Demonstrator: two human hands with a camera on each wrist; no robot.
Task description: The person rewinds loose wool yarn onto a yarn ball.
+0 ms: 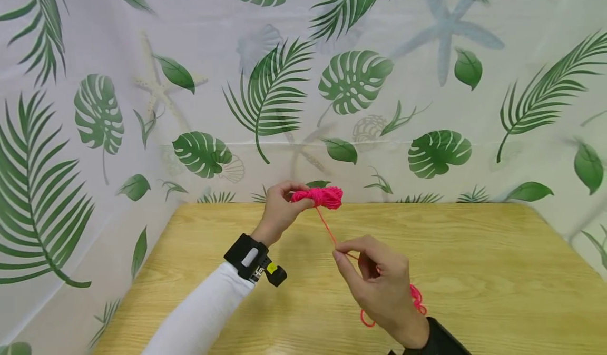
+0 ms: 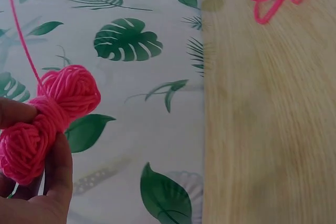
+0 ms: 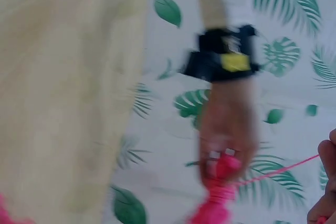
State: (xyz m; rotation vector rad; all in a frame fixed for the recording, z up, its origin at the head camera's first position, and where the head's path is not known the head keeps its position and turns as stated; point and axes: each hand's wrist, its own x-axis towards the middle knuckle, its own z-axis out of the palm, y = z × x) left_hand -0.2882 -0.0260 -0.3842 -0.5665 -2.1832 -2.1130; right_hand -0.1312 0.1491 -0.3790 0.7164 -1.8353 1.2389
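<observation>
A bundle of bright pink yarn, wound tight round its middle like a bow, is held up above the far part of the table. My left hand grips it at one end, thumb and fingers on either side. In the left wrist view the bundle shows two rounded lobes with strands wrapped between them. From its middle a single strand runs taut to my right hand, which pinches it between thumb and index finger. The right hand's other fingers curl in toward the palm.
A loose heap of pink yarn lies on the wooden table, partly hidden behind my right hand. Behind the table hangs a white leaf-printed cloth. A black strap with a small camera sits on my left wrist.
</observation>
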